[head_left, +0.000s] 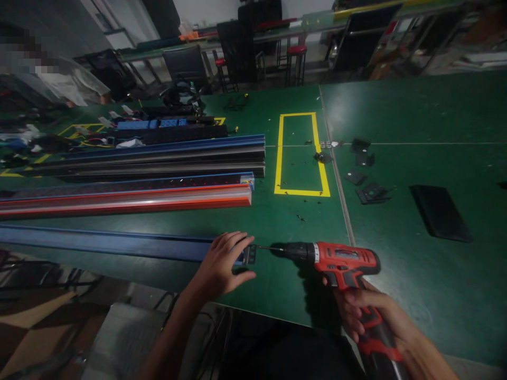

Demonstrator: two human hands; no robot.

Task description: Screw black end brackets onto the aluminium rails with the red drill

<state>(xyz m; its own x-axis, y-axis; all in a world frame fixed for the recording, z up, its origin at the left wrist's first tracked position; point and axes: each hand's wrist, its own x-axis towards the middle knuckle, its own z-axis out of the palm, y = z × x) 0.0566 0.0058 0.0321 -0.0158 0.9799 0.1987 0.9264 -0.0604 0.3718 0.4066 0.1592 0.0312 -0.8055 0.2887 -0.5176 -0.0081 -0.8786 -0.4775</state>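
A long blue profile (158,248) lies along the near side of the green table, with a small black end piece (249,254) at its right end. My left hand (224,261) rests over that end, fingers stretched across it and thumb apart on the near side. In my right hand (364,311) is a red and black cordless drill (344,259), gripped by its handle. Its long thin bit (271,248) points left, the tip close to the end piece. Whether the tip touches a screw there cannot be made out.
Beyond lie red profiles (198,200) and dark blue-edged profiles (222,153). Yellow tape (278,158) marks a rectangle on the table, with small screws (301,217) nearby. Black plates (372,192) and a black flat object (440,214) lie right. Another person (71,82) stands far left.
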